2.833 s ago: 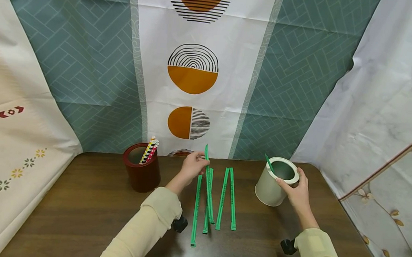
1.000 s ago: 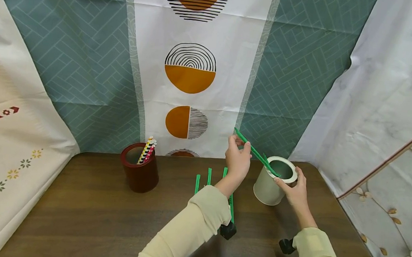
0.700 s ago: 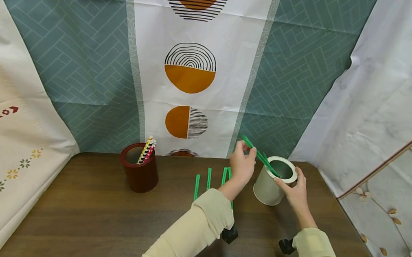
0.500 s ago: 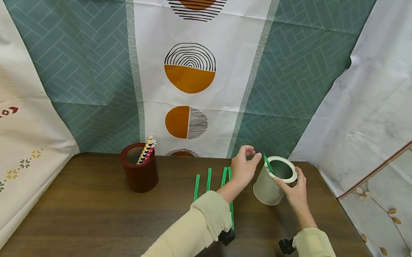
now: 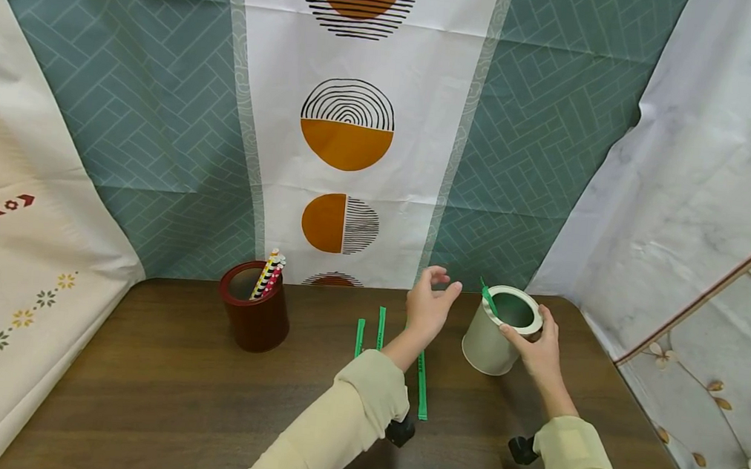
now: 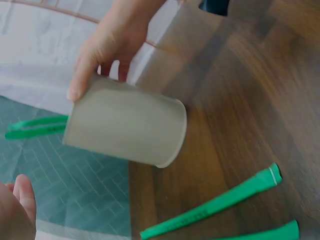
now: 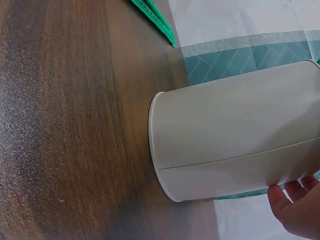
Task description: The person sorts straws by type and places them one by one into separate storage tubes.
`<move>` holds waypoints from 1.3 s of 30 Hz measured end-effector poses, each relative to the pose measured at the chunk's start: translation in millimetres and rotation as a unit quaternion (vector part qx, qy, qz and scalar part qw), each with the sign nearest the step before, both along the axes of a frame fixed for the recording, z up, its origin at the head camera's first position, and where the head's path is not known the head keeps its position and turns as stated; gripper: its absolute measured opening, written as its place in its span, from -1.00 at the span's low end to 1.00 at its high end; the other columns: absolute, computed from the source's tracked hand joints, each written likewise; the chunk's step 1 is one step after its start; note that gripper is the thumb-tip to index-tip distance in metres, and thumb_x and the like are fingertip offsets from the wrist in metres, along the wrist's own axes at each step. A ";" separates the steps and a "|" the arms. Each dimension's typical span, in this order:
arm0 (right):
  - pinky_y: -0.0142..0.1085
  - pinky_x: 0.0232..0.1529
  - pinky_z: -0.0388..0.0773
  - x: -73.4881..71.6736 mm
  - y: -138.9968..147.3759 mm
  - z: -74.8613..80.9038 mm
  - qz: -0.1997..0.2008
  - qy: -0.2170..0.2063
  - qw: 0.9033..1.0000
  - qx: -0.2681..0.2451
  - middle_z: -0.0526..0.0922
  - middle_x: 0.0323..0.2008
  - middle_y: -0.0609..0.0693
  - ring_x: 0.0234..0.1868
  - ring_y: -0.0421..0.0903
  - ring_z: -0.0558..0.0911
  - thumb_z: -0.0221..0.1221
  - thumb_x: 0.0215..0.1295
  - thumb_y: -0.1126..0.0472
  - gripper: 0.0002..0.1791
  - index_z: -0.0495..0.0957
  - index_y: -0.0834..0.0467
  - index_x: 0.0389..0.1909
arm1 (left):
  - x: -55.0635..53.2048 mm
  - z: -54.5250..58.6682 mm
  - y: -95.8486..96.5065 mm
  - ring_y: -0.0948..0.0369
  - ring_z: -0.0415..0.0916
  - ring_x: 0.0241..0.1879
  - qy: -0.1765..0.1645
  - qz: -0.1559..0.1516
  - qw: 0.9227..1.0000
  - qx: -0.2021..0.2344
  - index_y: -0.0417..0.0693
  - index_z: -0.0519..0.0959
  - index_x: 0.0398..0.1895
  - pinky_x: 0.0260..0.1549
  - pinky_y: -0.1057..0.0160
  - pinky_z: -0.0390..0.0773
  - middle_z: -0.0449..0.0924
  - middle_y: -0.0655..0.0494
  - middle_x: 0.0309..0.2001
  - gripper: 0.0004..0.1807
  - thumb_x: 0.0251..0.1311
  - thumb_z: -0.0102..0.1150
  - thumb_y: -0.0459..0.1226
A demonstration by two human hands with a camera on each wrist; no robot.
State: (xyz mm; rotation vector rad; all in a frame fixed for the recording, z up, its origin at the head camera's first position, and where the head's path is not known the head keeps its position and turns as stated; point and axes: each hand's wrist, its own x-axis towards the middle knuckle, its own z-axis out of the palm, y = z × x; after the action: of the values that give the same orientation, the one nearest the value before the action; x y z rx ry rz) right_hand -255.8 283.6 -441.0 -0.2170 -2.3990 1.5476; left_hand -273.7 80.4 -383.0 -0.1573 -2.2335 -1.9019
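My right hand (image 5: pixel 541 353) holds the cream cylindrical can (image 5: pixel 490 345) near its rim, thumb on the near side and fingers around the right side. The can stands upright on the table. Green wrapped straws (image 5: pixel 489 301) lean out over its left rim; two ends show in the left wrist view. My left hand (image 5: pixel 426 307) hovers to the left of the can, fingers loosely bent and nothing between them. Below and left of it, several more green wrapped straws (image 5: pixel 423 391) lie on the table, partly hidden by my left arm.
A dark red-brown cup (image 5: pixel 256 325) stands at the back left with several patterned sticks (image 5: pixel 267 277) in it, yellow, black-and-white and pink. The brown wooden table (image 5: pixel 134 392) ends against hanging patterned cloth (image 5: pixel 344 209) at the back.
My left hand picked up a green wrapped straw, carried it right and let it go into the can, then drew back slightly left. My right hand has kept its hold on the can.
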 end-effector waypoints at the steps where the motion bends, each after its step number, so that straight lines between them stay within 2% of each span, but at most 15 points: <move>1: -0.76 -0.19 0.13 0.0 0.1 0.0 0.000 -0.002 1.000 0.001 -0.02 0.24 0.24 0.17 0.05 0.15 0.24 0.03 0.10 -0.03 -0.16 0.19 0.35 | -0.6 -2.5 -2.9 0.16 0.58 -0.21 -0.001 0.001 1.000 -0.003 -0.02 0.39 -0.03 -0.32 0.29 0.55 0.53 0.07 -0.09 -0.65 0.12 0.10 -0.14; 7: -0.50 -0.02 0.18 -0.1 0.3 0.6 -0.001 -0.008 1.000 0.013 -0.01 0.24 0.24 0.18 0.05 0.14 0.23 0.04 0.07 -0.03 -0.17 0.17 0.35 | -5.6 -20.8 -22.8 0.15 0.55 -0.24 -0.007 0.007 1.000 -0.002 -0.04 0.37 0.02 -0.38 0.32 0.53 0.51 0.01 -0.08 -0.61 0.13 0.10 -0.16; 15: -0.78 -0.22 0.12 -0.3 -0.1 -0.8 -0.002 0.000 1.000 0.006 0.00 0.23 0.25 0.15 0.04 0.17 0.23 0.03 0.10 -0.04 -0.16 0.20 0.35 | -11.8 -44.8 -47.6 0.12 0.56 -0.32 -0.014 0.043 0.999 -0.016 -0.06 0.41 -0.02 -0.41 0.30 0.52 0.56 -0.03 -0.17 -0.64 0.10 0.14 -0.21; 20: -0.79 -0.22 0.12 -0.8 0.1 -1.5 -0.004 0.004 1.000 0.006 0.00 0.23 0.25 0.15 0.04 0.17 0.23 0.03 0.10 -0.04 -0.15 0.20 0.35 | -14.2 -58.2 -63.8 0.11 0.55 -0.30 -0.032 0.071 0.996 -0.051 -0.03 0.43 -0.03 -0.43 0.28 0.49 0.57 0.00 -0.21 -0.64 0.09 0.15 -0.17; 25: -0.79 -0.23 0.12 -0.3 0.0 -1.2 -0.002 0.003 1.000 0.004 0.00 0.22 0.25 0.15 0.04 0.17 0.22 0.04 0.10 -0.04 -0.15 0.20 0.35 | -17.3 -75.7 -79.5 0.16 0.56 -0.37 -0.046 0.096 0.991 -0.085 -0.01 0.44 -0.06 -0.49 0.30 0.43 0.58 0.05 -0.27 -0.65 0.06 0.17 -0.18; 31: -0.79 -0.22 0.13 0.0 0.1 -0.9 0.000 0.002 1.000 0.002 -0.01 0.23 0.25 0.15 0.04 0.17 0.22 0.04 0.10 -0.04 -0.16 0.20 0.35 | -14.1 -94.0 -94.6 0.15 0.51 -0.42 -0.054 0.120 0.982 -0.135 -0.06 0.45 -0.07 -0.47 0.26 0.43 0.59 0.07 -0.30 -0.63 0.02 0.21 -0.19; 34: -0.79 -0.23 0.13 -0.2 0.1 -1.2 0.000 0.003 1.000 0.005 -0.01 0.23 0.25 0.15 0.03 0.17 0.22 0.04 0.11 -0.04 -0.17 0.19 0.35 | -12.4 -102.7 -100.3 0.14 0.47 -0.43 -0.056 0.125 0.977 -0.160 -0.06 0.45 -0.08 -0.44 0.22 0.42 0.59 0.07 -0.31 -0.62 0.00 0.23 -0.20; 39: -0.81 -0.25 0.15 -1.2 0.6 -1.4 0.001 0.006 1.000 0.008 -0.02 0.22 0.26 0.13 0.03 0.19 0.22 0.05 0.11 -0.04 -0.18 0.21 0.35 | -9.1 -112.5 -107.0 0.09 0.47 -0.35 -0.072 0.111 0.973 -0.188 -0.09 0.44 -0.04 -0.38 0.14 0.44 0.56 0.02 -0.28 -0.59 0.01 0.22 -0.21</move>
State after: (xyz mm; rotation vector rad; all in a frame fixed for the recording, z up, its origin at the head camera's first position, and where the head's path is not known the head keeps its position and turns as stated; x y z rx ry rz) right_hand -256.9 284.2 -442.4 -0.2021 -2.4019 1.5254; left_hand -282.7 -26.6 -495.5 0.1744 -2.5633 -1.4069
